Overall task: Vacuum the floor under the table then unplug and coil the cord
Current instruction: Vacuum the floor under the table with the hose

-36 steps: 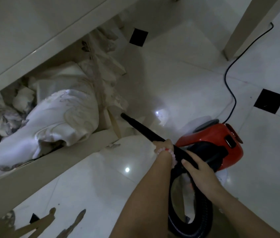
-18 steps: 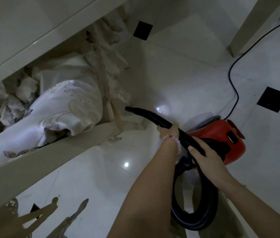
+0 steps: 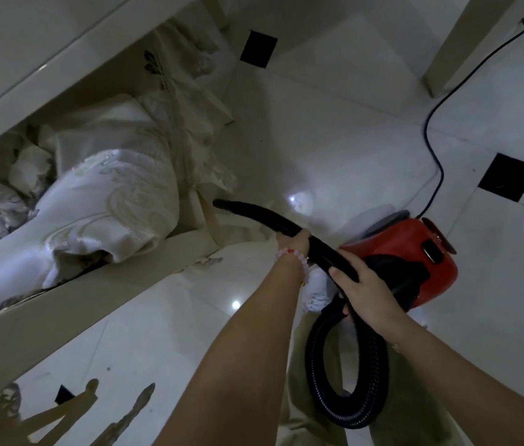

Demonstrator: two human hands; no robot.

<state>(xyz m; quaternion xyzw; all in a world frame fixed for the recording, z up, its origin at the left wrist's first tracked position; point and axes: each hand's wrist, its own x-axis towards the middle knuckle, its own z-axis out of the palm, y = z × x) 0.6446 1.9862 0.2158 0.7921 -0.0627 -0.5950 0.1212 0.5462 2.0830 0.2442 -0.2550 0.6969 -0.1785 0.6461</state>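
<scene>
Both hands grip the black wand (image 3: 264,218) of the vacuum. The left hand (image 3: 293,243), a bead bracelet (image 3: 289,254) on its wrist, is clenched around the wand's middle, its fingers hidden on the far side. The right hand (image 3: 367,289) wraps the rear end where the wand meets the ribbed hose (image 3: 349,410); its palm hides that joint. The wand's tip points toward 10 o'clock, close to the pale cloth (image 3: 109,201) bunched under the table (image 3: 45,304); whether the tip touches the floor (image 3: 334,123) cannot be told. The hose loops down toward 6 o'clock, and its run back to the red body (image 3: 415,249) is covered by the right hand. The body sits on the tiles at 3 o'clock of the hands, its front partly hidden. The cord (image 3: 433,123) leaves the body's back and snakes toward 1 o'clock, passing behind a table leg (image 3: 466,43) near the top edge; its plug is out of sight. The dim light blurs the cloth's folds, and the shapes at 7 o'clock are cut off and hard to make out.
</scene>
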